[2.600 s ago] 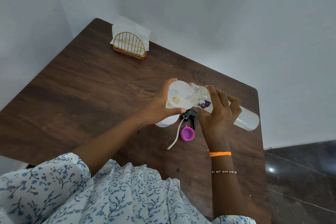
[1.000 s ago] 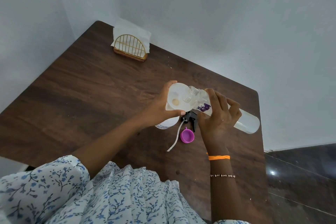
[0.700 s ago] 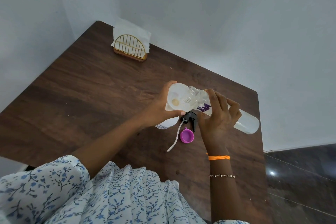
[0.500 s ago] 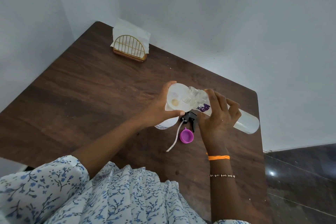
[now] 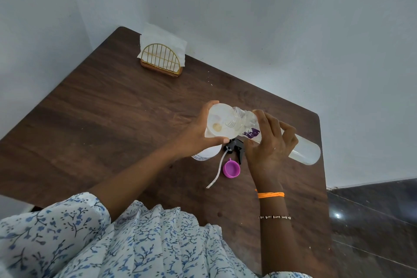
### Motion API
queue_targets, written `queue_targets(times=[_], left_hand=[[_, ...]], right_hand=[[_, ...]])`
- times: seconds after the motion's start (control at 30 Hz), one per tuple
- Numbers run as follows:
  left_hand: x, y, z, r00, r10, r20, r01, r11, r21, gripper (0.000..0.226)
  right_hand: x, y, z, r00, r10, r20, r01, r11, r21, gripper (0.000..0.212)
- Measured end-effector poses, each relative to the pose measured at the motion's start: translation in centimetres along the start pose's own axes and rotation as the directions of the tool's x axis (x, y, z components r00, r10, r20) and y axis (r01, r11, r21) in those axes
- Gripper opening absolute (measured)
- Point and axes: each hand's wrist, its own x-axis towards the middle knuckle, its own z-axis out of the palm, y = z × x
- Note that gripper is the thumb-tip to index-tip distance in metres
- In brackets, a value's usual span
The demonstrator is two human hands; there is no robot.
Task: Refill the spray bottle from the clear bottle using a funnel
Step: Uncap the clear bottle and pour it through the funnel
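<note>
A translucent white funnel [image 5: 217, 123] sits in the neck of the white spray bottle [image 5: 205, 153], which stands on the dark wooden table [image 5: 112, 124]. My left hand [image 5: 195, 134] grips the funnel's rim, thumb and fingers around it. My right hand [image 5: 269, 144] holds the clear bottle [image 5: 300, 149] with a purple label, tipped almost flat, its open mouth over the funnel bowl. The black spray head [image 5: 235, 148] with its white dip tube [image 5: 216, 172] lies on the table below my hands, beside a purple cap [image 5: 231, 169].
A gold wire napkin holder [image 5: 161, 61] with white napkins stands at the table's far corner against the white walls. The table's right edge drops to a dark tiled floor [image 5: 372, 221]. My floral sleeve fills the bottom of the view.
The clear bottle's mouth has lifted a little and now shows more openly above the funnel bowl. Both hands stay where they were.
</note>
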Motion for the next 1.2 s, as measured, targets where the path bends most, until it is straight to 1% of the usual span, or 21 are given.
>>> queue_targets(times=[0.4,0.8,1.2], left_hand=[[0.06,0.01,0.02,1.000,0.003,-0.002,-0.003,1.000,-0.010,0.087],[-0.01,0.08,-0.02,1.000,-0.002,-0.001,0.002,1.000,-0.017,0.088],[-0.01,0.10,-0.01,1.000,0.002,-0.003,-0.002,1.000,-0.016,0.087]], right_hand=[[0.08,0.00,-0.05,1.000,-0.008,-0.003,0.008,1.000,0.004,0.062],[0.12,0.16,-0.01,1.000,-0.020,-0.008,0.020,1.000,-0.015,0.065],[0.05,0.13,-0.10,1.000,-0.014,-0.022,0.013,1.000,-0.006,0.062]])
